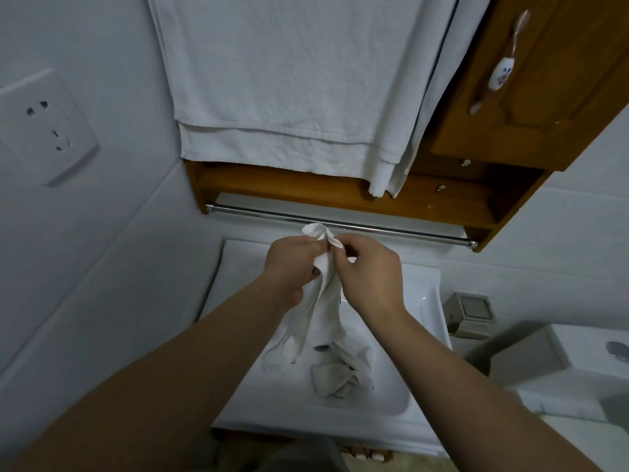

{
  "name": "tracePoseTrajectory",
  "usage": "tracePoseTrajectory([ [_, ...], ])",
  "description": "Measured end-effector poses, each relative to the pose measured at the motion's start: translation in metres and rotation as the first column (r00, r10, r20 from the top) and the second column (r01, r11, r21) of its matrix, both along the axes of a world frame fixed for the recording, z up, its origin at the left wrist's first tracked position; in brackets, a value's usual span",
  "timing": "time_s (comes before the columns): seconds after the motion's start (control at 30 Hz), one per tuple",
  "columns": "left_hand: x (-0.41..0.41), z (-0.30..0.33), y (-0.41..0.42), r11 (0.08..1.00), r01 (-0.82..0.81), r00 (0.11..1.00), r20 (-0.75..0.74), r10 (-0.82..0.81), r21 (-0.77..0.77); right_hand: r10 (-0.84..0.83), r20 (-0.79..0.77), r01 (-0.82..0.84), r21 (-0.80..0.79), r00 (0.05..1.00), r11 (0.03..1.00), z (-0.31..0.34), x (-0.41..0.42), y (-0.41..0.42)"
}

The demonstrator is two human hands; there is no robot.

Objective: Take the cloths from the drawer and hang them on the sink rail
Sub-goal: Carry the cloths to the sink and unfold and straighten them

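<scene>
A white cloth (315, 311) hangs bunched between both hands over the white sink (422, 301). My left hand (289, 267) and my right hand (369, 274) both pinch its top end, which pokes up just below the chrome rail (272, 215). The cloth's lower end trails down into the basin. A second crumpled cloth, greyish white (340, 376), lies in the basin near the drain. The rail runs under a wooden shelf and is bare along its visible length.
A large white towel (272, 80) hangs above the wooden shelf (306, 189). A wooden cabinet door (544, 80) with a ceramic handle is at upper right. A wall socket (47, 127) sits on the left. A toilet tank (578, 362) stands at right.
</scene>
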State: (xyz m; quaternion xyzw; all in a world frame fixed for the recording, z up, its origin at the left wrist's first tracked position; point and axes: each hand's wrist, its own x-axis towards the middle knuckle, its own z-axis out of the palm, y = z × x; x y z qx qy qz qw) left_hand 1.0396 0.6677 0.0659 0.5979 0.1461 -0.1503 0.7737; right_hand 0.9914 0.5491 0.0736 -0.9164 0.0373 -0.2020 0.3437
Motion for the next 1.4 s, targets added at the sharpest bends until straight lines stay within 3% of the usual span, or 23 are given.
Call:
tracePoseTrajectory([
  [0.13, -0.001, 0.0, 0.002, 0.997, -0.069, 0.997, -0.041, 0.067, -0.033, -0.008, 0.008, 0.009, -0.036, 1.0, 0.999, 0.0, 0.0, 0.002],
  [0.27, -0.001, 0.001, 0.008, 0.996, -0.093, 0.994, -0.063, 0.093, 0.001, -0.195, -0.119, 0.222, 0.277, 0.973, 0.935, 0.01, 0.014, -0.018],
  [0.3, -0.002, 0.002, 0.009, 0.995, -0.096, 0.993, -0.066, 0.095, -0.002, -0.225, -0.127, 0.253, 0.289, 0.966, 0.923, 0.012, 0.015, -0.024],
  [0.37, -0.004, 0.004, 0.008, 0.995, -0.105, 0.993, -0.062, 0.104, -0.001, -0.219, -0.072, 0.229, 0.179, 0.973, 0.957, 0.015, 0.011, -0.023],
  [0.5, -0.008, 0.01, 0.0, 0.994, -0.083, 0.995, -0.066, 0.079, -0.068, -0.015, 0.071, 0.018, -0.041, 0.997, 0.999, 0.013, -0.004, 0.004],
  [0.6, -0.014, 0.017, -0.005, 0.995, -0.027, 0.997, -0.069, 0.02, -0.101, 0.055, 0.04, -0.044, -0.238, 0.998, 0.97, 0.009, -0.008, 0.01],
  [0.73, -0.016, 0.019, -0.002, 0.989, -0.06, 0.991, -0.124, 0.043, -0.137, 0.148, 0.007, -0.137, -0.341, 0.989, 0.93, 0.006, -0.015, 0.009],
  [0.9, -0.021, 0.019, 0.0, 0.984, -0.064, 0.982, -0.188, 0.032, -0.169, 0.143, 0.056, -0.119, -0.313, 0.988, 0.942, 0.0, -0.02, 0.003],
  [1.07, -0.019, 0.02, 0.004, 0.985, -0.058, 0.977, -0.211, 0.022, -0.162, 0.228, 0.092, -0.176, -0.387, 0.969, 0.905, -0.007, -0.021, 0.001],
  [1.23, -0.018, 0.018, 0.008, 0.997, -0.021, 0.981, -0.193, 0.006, -0.076, 0.264, -0.066, -0.269, -0.377, 0.962, 0.887, -0.014, -0.018, -0.001],
  [1.4, -0.022, 0.014, 0.007, 1.0, 0.022, 0.983, -0.184, -0.018, 0.021, 0.336, -0.116, -0.354, -0.383, 0.935, 0.853, -0.009, -0.012, -0.01],
])
